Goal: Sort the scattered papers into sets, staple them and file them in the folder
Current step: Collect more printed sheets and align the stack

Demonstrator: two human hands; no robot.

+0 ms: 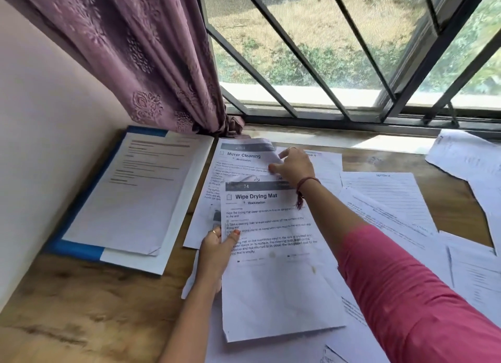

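We sort printed sheets at frame centre
Our left hand (217, 251) pinches the "Wipe Drying Mat" sheet (273, 268); our right hand (294, 166) grips the curled "Mirror Cleaning" sheet (241, 156); the blue folder (78, 249) lies left on the counter (89, 305)

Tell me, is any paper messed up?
Yes. The Mirror Cleaning sheet is crumpled at its top right, where the right hand pinches it. The filed page has a folded bottom corner.
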